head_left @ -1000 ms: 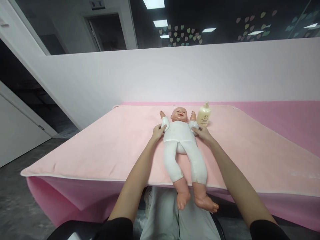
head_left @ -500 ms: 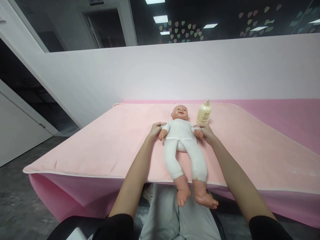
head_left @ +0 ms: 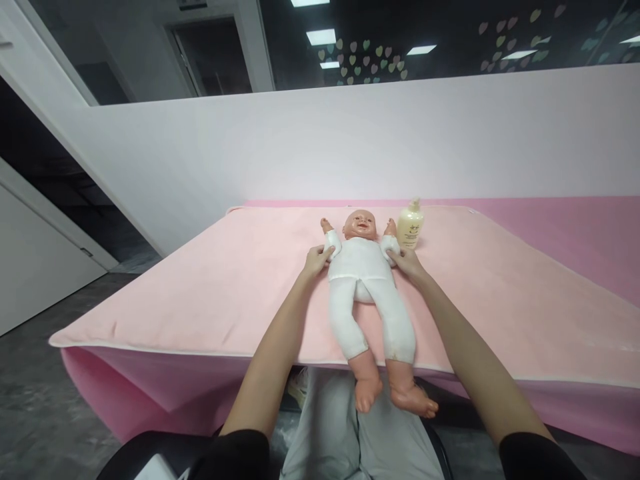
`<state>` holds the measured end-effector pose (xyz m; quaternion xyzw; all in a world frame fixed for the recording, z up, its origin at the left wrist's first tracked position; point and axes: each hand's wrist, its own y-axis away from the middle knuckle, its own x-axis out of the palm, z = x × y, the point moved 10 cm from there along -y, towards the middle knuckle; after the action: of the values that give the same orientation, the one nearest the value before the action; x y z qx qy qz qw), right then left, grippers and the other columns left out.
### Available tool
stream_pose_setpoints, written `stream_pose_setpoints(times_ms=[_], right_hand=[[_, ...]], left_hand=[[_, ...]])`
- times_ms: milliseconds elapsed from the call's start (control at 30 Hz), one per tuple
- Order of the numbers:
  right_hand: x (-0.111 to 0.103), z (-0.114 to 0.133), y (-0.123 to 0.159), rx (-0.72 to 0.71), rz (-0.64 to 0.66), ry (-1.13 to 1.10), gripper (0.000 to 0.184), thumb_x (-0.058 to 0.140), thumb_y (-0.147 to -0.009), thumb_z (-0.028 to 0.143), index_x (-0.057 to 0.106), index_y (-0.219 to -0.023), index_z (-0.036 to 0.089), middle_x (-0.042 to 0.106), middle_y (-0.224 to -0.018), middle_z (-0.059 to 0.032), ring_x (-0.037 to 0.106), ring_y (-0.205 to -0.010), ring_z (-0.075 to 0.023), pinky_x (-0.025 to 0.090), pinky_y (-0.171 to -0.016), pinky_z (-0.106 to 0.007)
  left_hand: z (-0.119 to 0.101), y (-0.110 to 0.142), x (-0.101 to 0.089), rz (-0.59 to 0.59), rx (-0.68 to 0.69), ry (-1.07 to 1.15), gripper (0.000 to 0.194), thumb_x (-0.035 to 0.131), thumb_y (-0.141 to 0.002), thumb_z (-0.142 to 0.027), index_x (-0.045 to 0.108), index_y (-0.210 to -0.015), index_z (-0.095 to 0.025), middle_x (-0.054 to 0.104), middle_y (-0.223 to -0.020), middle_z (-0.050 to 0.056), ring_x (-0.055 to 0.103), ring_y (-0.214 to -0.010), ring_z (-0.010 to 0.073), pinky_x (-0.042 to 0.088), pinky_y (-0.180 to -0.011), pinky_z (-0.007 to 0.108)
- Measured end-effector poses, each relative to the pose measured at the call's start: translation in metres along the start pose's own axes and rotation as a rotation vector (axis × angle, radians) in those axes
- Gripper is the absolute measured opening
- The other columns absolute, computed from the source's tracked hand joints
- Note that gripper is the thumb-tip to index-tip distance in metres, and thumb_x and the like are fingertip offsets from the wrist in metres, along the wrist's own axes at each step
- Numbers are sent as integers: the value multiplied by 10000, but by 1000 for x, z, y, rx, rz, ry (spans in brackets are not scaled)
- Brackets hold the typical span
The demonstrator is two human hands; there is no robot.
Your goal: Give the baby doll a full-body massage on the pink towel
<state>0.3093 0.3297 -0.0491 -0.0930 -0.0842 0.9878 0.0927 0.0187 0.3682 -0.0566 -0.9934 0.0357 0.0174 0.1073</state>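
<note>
A baby doll [head_left: 364,287] in a white suit lies on its back on the pink mat [head_left: 215,287], head away from me, bare feet hanging over the near edge. My left hand [head_left: 316,261] grips the doll's arm on the left side. On the other side, my right hand [head_left: 407,262] grips the second arm. Both doll arms point up beside its head. A pale yellow lotion bottle [head_left: 410,229] stands just right of the head, close to my right hand.
The pink mat covers a table that runs on to the right [head_left: 565,233]. A white wall [head_left: 350,147] rises right behind it. Grey floor [head_left: 45,400] and a doorway lie to the left. My lap sits under the table's near edge.
The doll's arms were up a second ago, came down to its sides half a second ago, and are raised beside its head again now. My hands followed them.
</note>
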Motion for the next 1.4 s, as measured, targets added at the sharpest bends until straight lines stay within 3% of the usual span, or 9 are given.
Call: stream_pose_setpoints(times_ms=[133,400,733,900,1000,1100,1300,1400], right_hand=[[0,-5,-5,10,-24,30,344,676,-661,403,651,-846,114,677,-876,-83,600,-756,-177,459,-652,-273],[-1,-9,-5,43,-23,57,363,644,-674,404,646,-887,110,674,-906,-99,600,-790,-197,452,-664,-282],[-4,17,2,-17,-184,381,293,566,-719,387,639,-797,114,660,-798,-92,552,-730,-193,412,-660,-286],[0,9,4,-7,-25,86,349,655,-656,392,668,-879,124,680,-896,-79,587,-795,-190,461,-707,-288],[3,5,8,58,94,-124,379,735,-568,326,693,-893,134,688,-927,-67,612,-825,-186,491,-748,-294],[6,4,10,84,172,-178,310,737,-521,218,719,-821,145,694,-903,-63,627,-833,-193,511,-747,-295],[-3,-4,5,69,116,-197,156,630,-558,136,719,-676,185,686,-1005,-63,641,-886,-172,524,-810,-280],[-3,-7,4,83,102,-194,183,617,-560,138,726,-702,175,694,-963,-73,643,-868,-176,521,-817,-298]], left_hand=[[6,-3,-4,-34,-33,-45,469,667,-652,-575,645,-728,-113,602,-632,31,520,-547,113,395,-495,230],[-1,2,-3,-59,-47,-53,451,672,-646,-559,631,-707,-115,601,-619,34,514,-542,121,385,-515,251],[-2,1,-7,-105,-43,-145,437,649,-677,-554,612,-668,-118,568,-589,23,493,-522,114,365,-497,245],[-3,3,0,-11,-39,51,431,727,-625,-512,660,-774,-113,611,-651,31,509,-531,99,364,-492,222],[-8,7,4,36,-47,137,385,778,-576,-394,689,-827,-114,637,-695,29,528,-556,92,369,-503,208],[-10,12,6,54,-88,209,355,767,-547,-239,712,-875,-115,673,-757,45,568,-605,105,403,-538,215],[-2,13,-3,-29,-176,266,315,573,-504,-38,725,-766,-125,705,-1019,104,638,-805,163,482,-652,244],[-3,13,-3,-40,-162,278,334,543,-490,-33,730,-753,-121,714,-965,96,633,-773,154,473,-640,236]])
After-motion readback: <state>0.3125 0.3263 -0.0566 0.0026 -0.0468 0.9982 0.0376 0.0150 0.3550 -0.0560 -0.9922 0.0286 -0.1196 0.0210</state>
